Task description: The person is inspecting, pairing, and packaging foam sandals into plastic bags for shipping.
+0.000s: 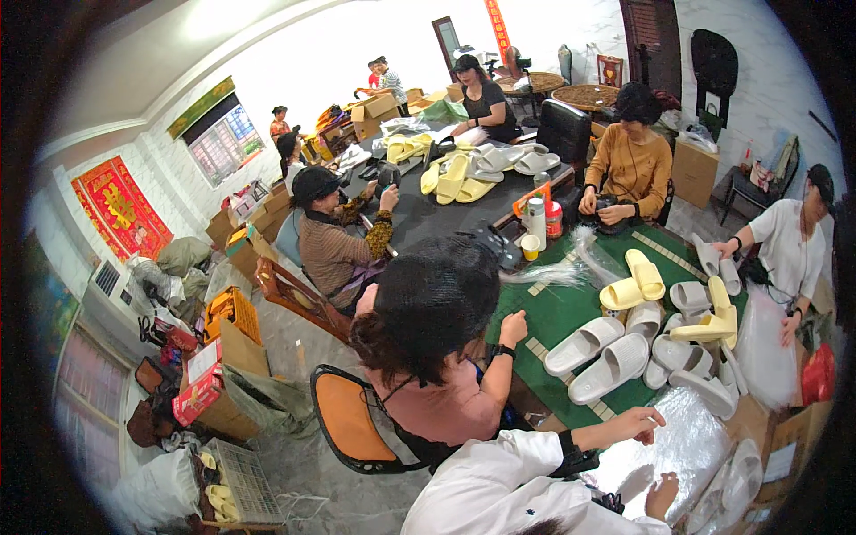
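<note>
Neither of my own hands shows. At the lower edge, a person in a white shirt (499, 486), seen from above with dark hair at the border, reaches over a silvery plastic sheet (664, 455). One of that person's hands (635, 426) has its fingers partly spread above it; the other hand (662, 497) is beside it, lower down. Nearby on the green table top (557, 314) lie several grey slippers (609, 367) and yellow slippers (635, 280). A person in pink (446, 401) sits at this table, one hand (513, 328) closed near its edge.
A dark table (415, 209) beyond bears more slippers (459, 178), with several people around it. An orange-backed chair (343, 419) stands in the aisle. Cardboard boxes (241, 348), an orange crate (232, 312) and a wire basket (239, 481) line the left. Bottles (536, 223) and a cup (530, 247) stand between the tables.
</note>
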`<act>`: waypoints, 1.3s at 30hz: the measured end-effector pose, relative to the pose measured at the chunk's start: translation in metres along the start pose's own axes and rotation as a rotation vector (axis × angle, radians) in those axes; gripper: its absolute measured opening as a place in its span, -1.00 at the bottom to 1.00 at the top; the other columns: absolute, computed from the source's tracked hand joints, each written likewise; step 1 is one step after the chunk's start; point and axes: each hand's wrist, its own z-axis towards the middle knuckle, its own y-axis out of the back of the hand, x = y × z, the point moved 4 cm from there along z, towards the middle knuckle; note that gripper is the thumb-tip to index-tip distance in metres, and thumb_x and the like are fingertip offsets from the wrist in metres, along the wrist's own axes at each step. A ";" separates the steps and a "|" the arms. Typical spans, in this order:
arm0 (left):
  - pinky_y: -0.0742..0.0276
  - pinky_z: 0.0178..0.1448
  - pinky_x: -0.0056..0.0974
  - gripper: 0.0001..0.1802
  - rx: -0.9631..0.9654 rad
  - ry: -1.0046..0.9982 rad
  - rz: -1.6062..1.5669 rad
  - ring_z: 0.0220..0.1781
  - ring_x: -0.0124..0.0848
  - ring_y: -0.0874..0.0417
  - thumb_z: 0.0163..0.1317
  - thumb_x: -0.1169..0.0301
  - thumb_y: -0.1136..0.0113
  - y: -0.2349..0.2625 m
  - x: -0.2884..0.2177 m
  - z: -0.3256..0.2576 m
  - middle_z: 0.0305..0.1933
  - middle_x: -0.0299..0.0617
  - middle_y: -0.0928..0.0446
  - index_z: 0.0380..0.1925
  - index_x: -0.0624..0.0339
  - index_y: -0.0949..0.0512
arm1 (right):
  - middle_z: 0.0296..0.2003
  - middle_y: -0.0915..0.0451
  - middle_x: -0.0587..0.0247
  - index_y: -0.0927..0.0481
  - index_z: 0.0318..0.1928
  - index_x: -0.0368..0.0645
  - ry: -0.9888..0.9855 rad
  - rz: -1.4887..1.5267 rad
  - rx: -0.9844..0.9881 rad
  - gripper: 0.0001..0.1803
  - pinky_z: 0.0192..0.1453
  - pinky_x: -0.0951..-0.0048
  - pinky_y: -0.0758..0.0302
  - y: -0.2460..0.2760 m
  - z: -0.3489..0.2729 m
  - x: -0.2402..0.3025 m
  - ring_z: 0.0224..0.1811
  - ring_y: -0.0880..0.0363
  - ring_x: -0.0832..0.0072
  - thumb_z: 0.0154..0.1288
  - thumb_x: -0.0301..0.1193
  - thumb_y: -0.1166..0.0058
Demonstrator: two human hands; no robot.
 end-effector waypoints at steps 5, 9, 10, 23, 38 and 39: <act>-0.39 -0.35 -0.41 -0.78 -0.092 -0.027 0.105 -0.43 -0.53 -0.48 0.24 0.40 0.17 0.021 0.007 0.002 -0.49 -0.25 -0.48 -0.19 0.21 -0.40 | -0.08 -0.32 -0.10 -0.41 -0.11 -0.23 0.112 -0.004 0.154 -0.56 -0.03 0.13 -0.32 -0.030 0.005 0.056 -0.08 -0.33 0.01 -0.10 -0.43 -0.09; -0.40 -0.37 -0.47 -0.78 -0.223 0.007 0.086 -0.44 -0.56 -0.47 0.21 0.32 0.11 0.040 0.022 0.001 -0.49 -0.28 -0.44 -0.23 0.18 -0.41 | -0.11 -0.33 -0.08 -0.39 -0.09 -0.19 0.039 -0.079 0.452 -0.53 -0.22 0.16 -0.44 -0.082 0.013 0.038 -0.21 -0.44 0.04 -0.08 -0.36 -0.10; -0.41 -0.37 -0.47 -0.79 -0.248 0.025 0.068 -0.44 -0.55 -0.47 0.21 0.33 0.11 0.044 0.025 -0.001 -0.49 -0.30 -0.44 -0.23 0.18 -0.41 | -0.11 -0.33 -0.09 -0.39 -0.08 -0.19 0.054 -0.095 0.460 -0.52 -0.22 0.16 -0.44 -0.085 0.015 0.038 -0.21 -0.44 0.03 -0.09 -0.35 -0.11; -0.36 -0.26 -0.44 -0.74 -0.376 0.091 0.178 -0.32 -0.55 -0.39 0.19 0.36 0.08 0.084 0.063 0.030 -0.32 -0.29 -0.41 -0.13 0.18 -0.37 | 0.03 -0.23 -0.20 -0.25 0.10 -0.11 0.084 -0.180 0.548 -0.28 -0.15 0.20 -0.45 -0.090 0.012 0.040 -0.14 -0.42 -0.02 -0.15 -0.25 -0.19; -0.12 0.25 -0.20 -0.49 -0.765 -0.229 0.580 0.20 -0.08 -0.25 0.22 0.25 0.06 0.177 0.052 0.112 0.14 0.13 -0.26 0.10 0.32 -0.19 | 0.11 -0.14 -0.30 -0.26 0.12 -0.11 -0.014 -0.104 0.557 -0.28 -0.05 0.18 -0.42 -0.071 0.004 0.054 -0.07 -0.38 -0.05 -0.16 -0.28 -0.14; -0.12 0.25 -0.20 -0.50 -0.811 -0.352 0.591 0.19 -0.09 -0.26 0.21 0.27 0.06 0.192 0.046 0.110 0.14 0.12 -0.27 0.09 0.32 -0.21 | 0.12 -0.13 -0.31 -0.24 0.13 -0.10 0.016 -0.119 0.573 -0.27 -0.03 0.18 -0.42 -0.072 0.008 0.060 -0.06 -0.38 -0.05 -0.15 -0.27 -0.14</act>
